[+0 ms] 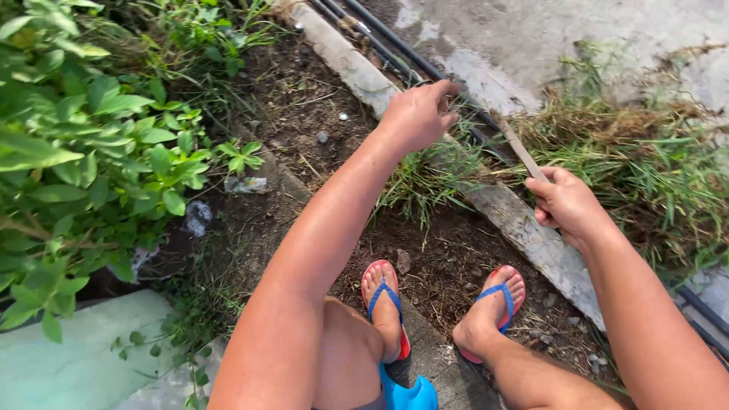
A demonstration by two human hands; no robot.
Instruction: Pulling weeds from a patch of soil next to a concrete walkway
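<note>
My left hand [418,114] reaches forward over a low concrete curb [524,228], its fingers pinched on thin grass blades at the curb's far side. A clump of green grass [425,178] grows just below that hand. In my right hand [566,203] is a slim blade or stick [520,148], gripped at its near end and pointing up-left toward the left hand. Beyond the curb lies a heap of cut grass [645,159]. My feet, in red sandals with blue straps [383,292], rest on dark soil.
Leafy green plants [83,152] fill the left side. Black pipes [395,45] run along the curb toward a concrete pavement [531,38]. Bare soil [296,106] with small stones lies between the plants and the curb. A blue object [406,395] sits under me.
</note>
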